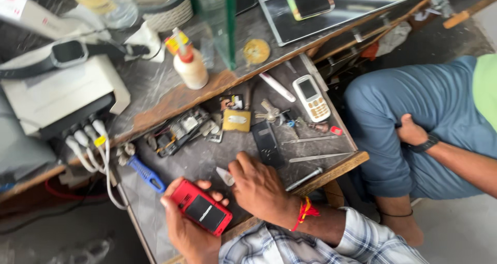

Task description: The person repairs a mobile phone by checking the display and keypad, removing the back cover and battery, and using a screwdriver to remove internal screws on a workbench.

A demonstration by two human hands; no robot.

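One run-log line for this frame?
left hand: holds red phone | right hand: on small white pick | tray: tools, parts

The phone point(202, 210) in the left hand point(184, 227) is showing red with a black middle panel. At two o'clock from it, a keypad phone point(311, 97) is showing white with cream keys. At ten o'clock, the screwdriver point(146, 174) is showing a blue handle. The right hand point(259, 186) is wearing a red and yellow wrist thread point(305, 212), and its sleeve point(357, 240) is showing white and blue checks. The counter point(196, 160) is looking mottled grey.
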